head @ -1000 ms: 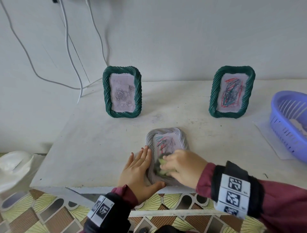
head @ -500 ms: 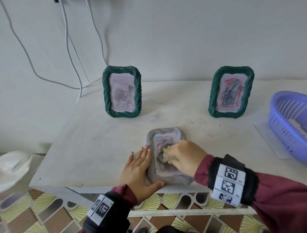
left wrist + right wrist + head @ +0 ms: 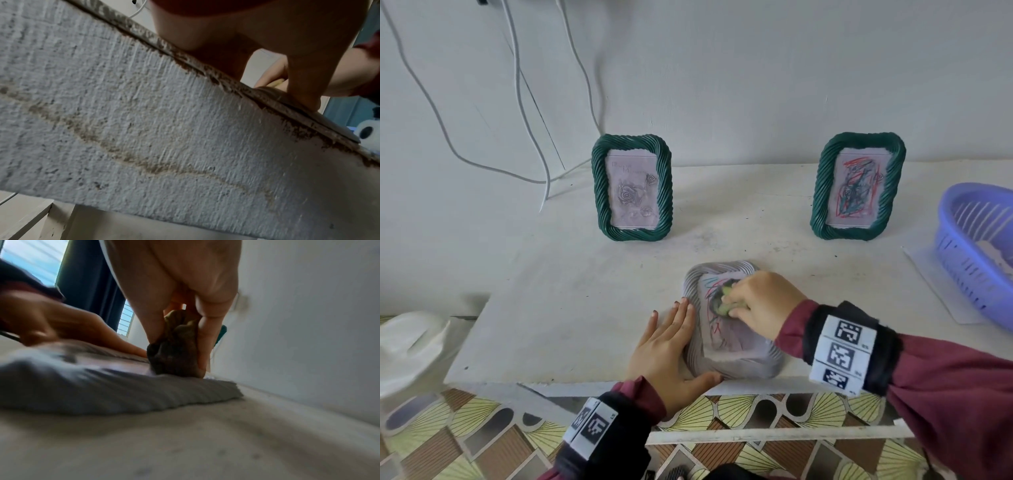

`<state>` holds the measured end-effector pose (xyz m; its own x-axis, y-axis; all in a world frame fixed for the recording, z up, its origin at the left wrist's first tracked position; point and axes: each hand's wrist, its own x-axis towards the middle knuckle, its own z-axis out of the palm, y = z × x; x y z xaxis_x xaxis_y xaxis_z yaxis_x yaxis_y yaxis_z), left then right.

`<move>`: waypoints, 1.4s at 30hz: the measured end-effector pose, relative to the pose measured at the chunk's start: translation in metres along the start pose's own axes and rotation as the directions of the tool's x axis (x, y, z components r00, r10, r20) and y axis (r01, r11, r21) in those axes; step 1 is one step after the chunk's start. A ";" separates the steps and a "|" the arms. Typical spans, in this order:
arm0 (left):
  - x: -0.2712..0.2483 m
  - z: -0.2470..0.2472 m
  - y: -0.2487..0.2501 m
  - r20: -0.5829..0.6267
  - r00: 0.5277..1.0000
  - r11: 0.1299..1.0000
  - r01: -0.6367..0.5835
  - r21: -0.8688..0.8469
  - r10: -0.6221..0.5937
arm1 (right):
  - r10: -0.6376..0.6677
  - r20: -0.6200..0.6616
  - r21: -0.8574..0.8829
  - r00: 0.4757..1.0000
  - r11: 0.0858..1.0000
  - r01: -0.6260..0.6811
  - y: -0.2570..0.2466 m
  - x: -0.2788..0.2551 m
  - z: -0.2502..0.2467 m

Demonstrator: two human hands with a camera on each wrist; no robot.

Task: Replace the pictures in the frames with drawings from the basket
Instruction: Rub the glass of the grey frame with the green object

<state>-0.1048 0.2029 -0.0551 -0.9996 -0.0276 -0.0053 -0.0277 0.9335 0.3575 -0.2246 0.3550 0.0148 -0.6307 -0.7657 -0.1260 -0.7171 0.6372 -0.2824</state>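
While left hand [image 3: 671,346] steadies ribbed grey frame [image 3: 729,356], right hand [image 3: 760,305] pinches seemingly crumpled cloth [image 3: 174,350].

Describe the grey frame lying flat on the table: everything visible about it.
The grey frame is a rounded rectangle with a twisted, rope-like ribbed border, seemingly plastic. It lies flat, face up, near the table's front edge, showing a scribbled red, green and blue drawing. The left hand rests flat against its left side, thumb along the near edge. The right hand presses a crumpled yellow-green cloth onto its face.

2 green frames [image 3: 632,187], lavender basket [image 3: 974,246]
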 end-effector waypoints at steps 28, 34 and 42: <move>0.000 0.001 0.000 -0.002 1.000 1.000 -0.001 -0.021 0.001 | -0.156 0.090 -0.023 0.984 0.987 0.158 -0.025 -0.023 0.015; 0.000 -0.001 -0.001 0.015 1.000 1.000 -0.005 -0.017 0.005 | -0.180 0.133 -0.006 0.975 0.983 0.182 -0.012 -0.040 0.007; 0.002 -0.002 -0.002 0.028 1.000 1.000 -0.009 -0.018 0.009 | -0.106 -0.006 -0.084 0.994 0.991 0.105 0.006 0.013 0.003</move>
<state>-0.1067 0.2002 -0.0542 -0.9996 -0.0091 -0.0282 -0.0190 0.9273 0.3738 -0.2358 0.3487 0.0090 -0.5531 -0.8283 -0.0897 -0.8017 0.5584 -0.2134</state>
